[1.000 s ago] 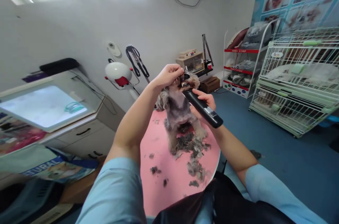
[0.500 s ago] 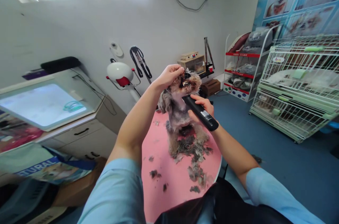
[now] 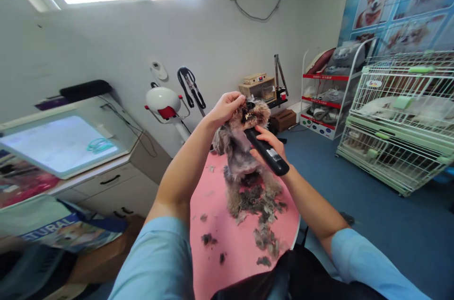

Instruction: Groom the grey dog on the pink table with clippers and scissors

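Observation:
A small grey, curly-haired dog sits on a pink grooming table, its muzzle tipped up and its teeth showing. My left hand is closed on the fur at the dog's muzzle, fingertips pinched together beside the nose. In my right hand is a black hair clipper, its head end up against the dog's throat, just under the chin. The clipper's blade is hidden against the fur. Cut tufts of grey hair lie in front of the dog's paws and over the table.
Right of the table stand wire cages with animals inside, and a white shelf rack. A white-and-red lamp-like device is behind on the left, by a cabinet with a lit panel. A printed bag lies lower left.
The whole view has shifted slightly, so things sit a little lower. The clipper's rear end has swung slightly left, while its head stays under the chin. My left hand keeps its hold.

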The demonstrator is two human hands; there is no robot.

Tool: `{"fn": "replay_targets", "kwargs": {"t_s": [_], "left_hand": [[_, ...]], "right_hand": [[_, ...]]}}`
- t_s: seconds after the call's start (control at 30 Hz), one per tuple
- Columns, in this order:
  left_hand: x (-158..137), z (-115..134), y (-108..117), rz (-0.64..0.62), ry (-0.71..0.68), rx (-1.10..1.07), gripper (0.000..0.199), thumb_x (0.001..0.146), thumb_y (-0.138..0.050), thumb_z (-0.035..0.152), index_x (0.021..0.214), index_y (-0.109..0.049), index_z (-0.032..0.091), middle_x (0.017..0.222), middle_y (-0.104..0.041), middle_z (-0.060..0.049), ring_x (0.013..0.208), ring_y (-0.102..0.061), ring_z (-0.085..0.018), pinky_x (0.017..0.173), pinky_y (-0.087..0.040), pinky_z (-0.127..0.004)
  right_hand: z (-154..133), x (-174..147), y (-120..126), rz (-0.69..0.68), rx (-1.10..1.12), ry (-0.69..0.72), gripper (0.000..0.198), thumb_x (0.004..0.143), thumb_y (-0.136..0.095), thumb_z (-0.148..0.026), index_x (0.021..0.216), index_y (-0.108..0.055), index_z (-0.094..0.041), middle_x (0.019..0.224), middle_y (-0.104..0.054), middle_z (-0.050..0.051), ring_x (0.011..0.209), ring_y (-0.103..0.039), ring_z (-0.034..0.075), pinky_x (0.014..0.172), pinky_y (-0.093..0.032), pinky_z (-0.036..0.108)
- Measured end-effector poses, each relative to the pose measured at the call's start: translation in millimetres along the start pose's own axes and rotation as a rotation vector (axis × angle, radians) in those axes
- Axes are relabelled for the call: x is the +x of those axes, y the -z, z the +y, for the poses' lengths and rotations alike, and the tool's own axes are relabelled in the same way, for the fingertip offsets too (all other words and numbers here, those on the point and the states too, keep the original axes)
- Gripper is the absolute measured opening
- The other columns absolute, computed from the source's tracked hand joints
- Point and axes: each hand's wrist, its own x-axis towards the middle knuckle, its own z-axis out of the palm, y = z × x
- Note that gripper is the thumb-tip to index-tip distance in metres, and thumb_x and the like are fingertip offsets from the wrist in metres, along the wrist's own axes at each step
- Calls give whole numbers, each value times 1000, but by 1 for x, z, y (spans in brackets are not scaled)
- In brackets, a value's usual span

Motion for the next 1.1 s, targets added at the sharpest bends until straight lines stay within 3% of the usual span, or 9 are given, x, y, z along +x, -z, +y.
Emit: {"fn": "replay_targets", "kwargs": {"t_s": [0.1, 0.17, 0.3, 0.4, 0.5, 0.57, 0.63, 0.87, 1.1], "left_hand": [[-4, -1, 1, 49, 2, 32, 41, 77, -63, 50, 59, -46, 18, 54, -36, 6, 50, -29, -6, 47, -22, -20], [-5, -2, 3, 84, 14, 33, 41, 77, -64, 48, 58, -44, 18, 53, -34, 7, 50, -28, -6, 47, -21, -20], [-3, -4, 7, 107, 70, -26, 41, 76, -67, 46, 57, -44, 18, 52, -34, 7, 48, -29, -6, 46, -23, -19], [-6, -6, 12, 160, 113, -94, 42, 75, -70, 47, 58, -43, 19, 51, -35, 7, 46, -29, -6, 44, -24, -19], [-10, -6, 16, 220, 142, -146, 46, 74, -73, 48, 58, -40, 19, 52, -35, 7, 45, -30, -6, 43, -25, -18], [-12, -5, 17, 231, 152, -167, 48, 74, -74, 48, 58, -39, 19, 52, -35, 7, 45, -31, -6, 43, -26, -18], [-12, -4, 17, 227, 158, -175, 48, 74, -75, 47, 58, -39, 19, 52, -35, 7, 45, -31, -6, 43, -27, -18], [-9, 6, 4, 192, 162, -137, 45, 78, -72, 44, 58, -41, 18, 51, -35, 7, 44, -29, -5, 43, -25, -18], [-6, 17, -11, 119, 89, -8, 39, 84, -64, 38, 57, -44, 17, 51, -34, 7, 46, -26, -5, 46, -23, -19]], "right_hand": [[-8, -18, 5, -110, 320, -346, 44, 74, -78, -47, 107, -61, -26, 137, -59, 12, 125, -60, 28, 109, -43, 50], [-13, -35, 11, -208, 669, -578, 72, 63, -81, -63, 121, -56, -27, 139, -57, 14, 121, -63, 31, 107, -45, 53], [-17, -62, 25, -278, 1132, -815, 115, 37, -78, -82, 132, -52, -23, 141, -56, 18, 123, -61, 36, 108, -42, 52], [-21, -69, 29, -249, 1235, -955, 110, 46, -65, -91, 128, -57, -18, 135, -61, 19, 122, -62, 37, 105, -44, 50], [-23, -71, 22, -195, 1163, -1086, 75, 63, -80, -60, 124, -58, -22, 126, -68, 12, 108, -70, 27, 97, -51, 40], [-23, -70, 10, -113, 1073, -1101, 67, 59, -84, -26, 120, -58, -26, 117, -72, 5, 93, -73, 20, 83, -56, 32], [-22, -66, -4, -47, 1025, -1096, 61, 54, -81, -14, 111, -61, -24, 104, -75, 3, 80, -72, 16, 70, -56, 26], [-39, -39, -36, 84, 1001, -1041, 43, 68, -76, -51, 91, -54, -22, 75, -70, -1, 50, -58, 10, 43, -44, 20], [-47, -17, -36, 27, 685, -910, 49, 61, -83, -42, 91, -49, -23, 69, -62, -6, 53, -59, 11, 54, -49, 24]]}}
